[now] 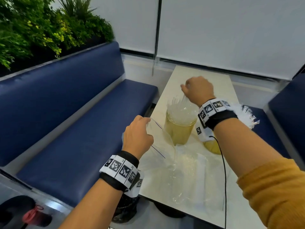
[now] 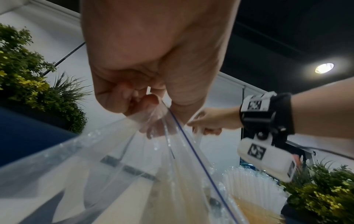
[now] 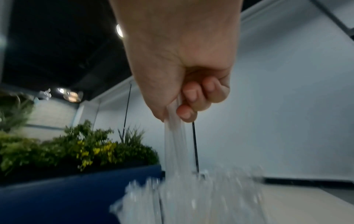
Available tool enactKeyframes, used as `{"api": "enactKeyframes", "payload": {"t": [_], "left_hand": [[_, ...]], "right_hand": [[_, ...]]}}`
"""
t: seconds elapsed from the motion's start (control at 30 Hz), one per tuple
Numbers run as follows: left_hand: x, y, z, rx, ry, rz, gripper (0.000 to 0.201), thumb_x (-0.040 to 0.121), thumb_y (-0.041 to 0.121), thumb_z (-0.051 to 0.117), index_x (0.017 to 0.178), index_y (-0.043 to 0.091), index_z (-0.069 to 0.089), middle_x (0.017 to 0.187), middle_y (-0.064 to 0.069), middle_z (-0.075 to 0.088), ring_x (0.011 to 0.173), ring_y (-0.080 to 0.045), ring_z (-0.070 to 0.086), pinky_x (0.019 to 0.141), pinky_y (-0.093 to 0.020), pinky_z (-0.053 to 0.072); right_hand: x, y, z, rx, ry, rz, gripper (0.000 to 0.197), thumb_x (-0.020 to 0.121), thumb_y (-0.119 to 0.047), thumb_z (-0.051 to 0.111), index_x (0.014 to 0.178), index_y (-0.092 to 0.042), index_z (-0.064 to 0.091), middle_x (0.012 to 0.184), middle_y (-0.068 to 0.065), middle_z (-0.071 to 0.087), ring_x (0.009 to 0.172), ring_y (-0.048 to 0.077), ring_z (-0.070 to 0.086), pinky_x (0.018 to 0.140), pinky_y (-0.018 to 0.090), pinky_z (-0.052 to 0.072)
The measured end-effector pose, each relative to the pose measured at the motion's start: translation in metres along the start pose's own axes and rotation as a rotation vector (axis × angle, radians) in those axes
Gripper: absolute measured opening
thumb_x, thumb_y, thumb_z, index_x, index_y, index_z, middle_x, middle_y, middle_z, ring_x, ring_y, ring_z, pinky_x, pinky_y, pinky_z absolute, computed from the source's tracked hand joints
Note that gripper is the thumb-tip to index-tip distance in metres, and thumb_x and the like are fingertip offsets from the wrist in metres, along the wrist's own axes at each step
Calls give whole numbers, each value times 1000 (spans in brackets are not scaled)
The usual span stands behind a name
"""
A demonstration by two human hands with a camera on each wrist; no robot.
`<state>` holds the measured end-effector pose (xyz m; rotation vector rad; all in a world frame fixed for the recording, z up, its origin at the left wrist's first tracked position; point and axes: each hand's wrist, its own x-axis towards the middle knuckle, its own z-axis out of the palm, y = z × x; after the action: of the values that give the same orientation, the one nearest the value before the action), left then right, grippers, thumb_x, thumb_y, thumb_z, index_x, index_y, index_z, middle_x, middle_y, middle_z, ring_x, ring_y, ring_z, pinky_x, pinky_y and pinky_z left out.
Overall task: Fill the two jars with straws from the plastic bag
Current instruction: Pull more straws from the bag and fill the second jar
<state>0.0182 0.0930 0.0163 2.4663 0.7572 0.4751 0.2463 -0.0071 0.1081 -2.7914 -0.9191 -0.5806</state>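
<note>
A yellowish clear jar [image 1: 179,129] stands on the cream table [image 1: 219,90], packed with wrapped clear straws [image 1: 179,107]. My right hand [image 1: 196,90] hovers over its mouth and pinches a few wrapped straws [image 3: 175,136] that reach down into the bunch [image 3: 191,200]. A second jar [image 1: 212,146] stands to the right, mostly hidden behind my right wrist. My left hand [image 1: 138,136] grips the upper edge of the clear plastic bag [image 1: 166,151], which has a blue zip line [image 2: 191,145]; the bag [image 2: 95,174] hangs open below the fingers [image 2: 145,103].
A blue padded bench [image 1: 74,129] runs along the table's left, with green plants [image 1: 41,28] behind its back. Another blue seat [image 1: 287,116] stands at the right. More clear wrapped straws [image 1: 247,116] poke out behind my right wrist. A black cable [image 1: 223,171] trails across the table.
</note>
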Motion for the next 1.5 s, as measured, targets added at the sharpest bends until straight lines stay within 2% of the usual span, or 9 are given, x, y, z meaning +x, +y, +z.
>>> {"api": "enactKeyframes", "payload": {"t": [0.2, 0.3, 0.37, 0.5, 0.6, 0.7, 0.87, 1.2, 1.5], "left_hand": [[1, -2, -6, -36, -24, 72, 57, 80, 10, 63, 133, 30, 56, 125, 11, 53, 101, -22, 58, 83, -32, 50], [2, -1, -10, -23, -54, 102, 62, 79, 10, 61, 136, 31, 53, 125, 12, 52, 99, -23, 59, 83, -35, 52], [3, 1, -11, -9, -78, 114, 64, 79, 9, 61, 138, 30, 50, 126, 10, 51, 97, -24, 58, 82, -35, 52], [6, 9, -9, 7, -125, 115, 69, 79, 9, 61, 143, 27, 45, 129, 8, 47, 97, -24, 57, 83, -37, 52], [9, 16, -7, 30, -158, 104, 73, 78, 10, 61, 146, 27, 40, 128, 7, 44, 95, -26, 57, 85, -46, 52], [8, 23, -5, 50, -184, 126, 77, 77, 11, 65, 147, 27, 36, 129, 6, 42, 94, -27, 58, 86, -49, 52], [1, 34, -2, 25, -201, 163, 71, 80, 9, 64, 145, 22, 39, 132, 4, 43, 91, -28, 58, 87, -49, 50], [-6, 34, 6, 10, -214, 157, 66, 79, 12, 62, 141, 22, 43, 132, 5, 44, 90, -29, 59, 90, -50, 47], [-9, 30, 9, 63, -188, 180, 71, 77, 10, 66, 144, 24, 43, 133, 9, 45, 92, -24, 61, 86, -44, 53]], "right_hand": [[-19, 1, 57, -149, -176, -55, 63, 101, -54, 23, 94, -12, 70, 80, 7, 63, 70, 27, 58, 64, 31, 42], [-29, 3, 63, -217, -233, 33, 64, 99, -60, 20, 117, -15, 63, 109, 12, 62, 98, 32, 58, 76, 38, 45], [-35, 1, 54, -223, -114, 71, 55, 99, -56, 31, 120, -14, 60, 120, 13, 55, 109, 34, 51, 81, 43, 45], [-60, -18, 21, 123, 154, -65, 36, 95, -36, 47, 70, -13, 62, 73, 6, 59, 67, 24, 53, 59, 30, 40], [-91, -35, 12, 433, -329, -176, 40, 87, -29, 53, 51, -10, 53, 49, 10, 58, 44, 20, 48, 48, 29, 44], [-115, -49, 32, 398, -708, -224, 28, 90, -29, 55, 81, -10, 73, 76, 4, 74, 67, 21, 69, 62, 32, 58], [-138, -57, 62, -33, -726, -267, 35, 100, -30, 46, 127, -10, 55, 117, 13, 61, 105, 31, 60, 83, 37, 51], [-149, -57, 85, -112, -772, -223, 36, 105, -26, 34, 131, -6, 51, 122, 16, 61, 110, 34, 61, 88, 38, 49], [-154, -42, 92, 85, -716, -135, 44, 104, -43, 34, 123, -8, 53, 108, 15, 65, 95, 31, 62, 70, 33, 42]]}}
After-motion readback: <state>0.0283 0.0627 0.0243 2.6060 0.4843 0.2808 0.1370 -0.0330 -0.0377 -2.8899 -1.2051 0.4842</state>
